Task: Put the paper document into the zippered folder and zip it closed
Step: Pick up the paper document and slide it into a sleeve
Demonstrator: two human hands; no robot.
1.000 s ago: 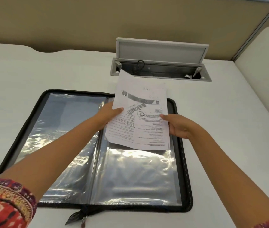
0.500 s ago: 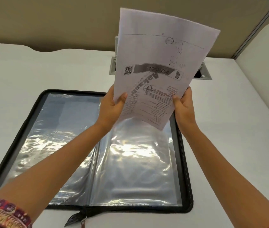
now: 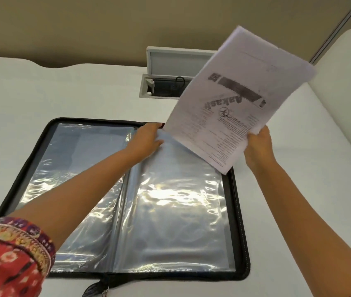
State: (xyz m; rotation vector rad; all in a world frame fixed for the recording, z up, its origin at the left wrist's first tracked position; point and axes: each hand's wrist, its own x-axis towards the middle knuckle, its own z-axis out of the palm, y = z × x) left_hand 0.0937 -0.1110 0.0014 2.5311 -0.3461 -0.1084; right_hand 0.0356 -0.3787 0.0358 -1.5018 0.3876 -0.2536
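A black zippered folder (image 3: 240,213) lies open flat on the white table, with shiny clear plastic sleeves (image 3: 176,213) on both halves. My right hand (image 3: 258,146) holds a printed paper document (image 3: 241,97) by its lower right corner, raised and tilted over the folder's far right corner. My left hand (image 3: 147,139) rests on the top edge of the right-hand sleeve, fingers touching the plastic near the spine. The zip pull (image 3: 104,291) hangs at the folder's near edge.
A grey cable box (image 3: 166,71) with its lid raised is set into the table behind the folder. A beige partition wall runs along the back. A white raised divider (image 3: 346,86) stands at the right. A patterned red sleeve (image 3: 9,258) covers my left upper arm.
My left hand has let go of the document and dropped onto the right sleeve's top edge. The right hand alone has swung the paper up and to the right.
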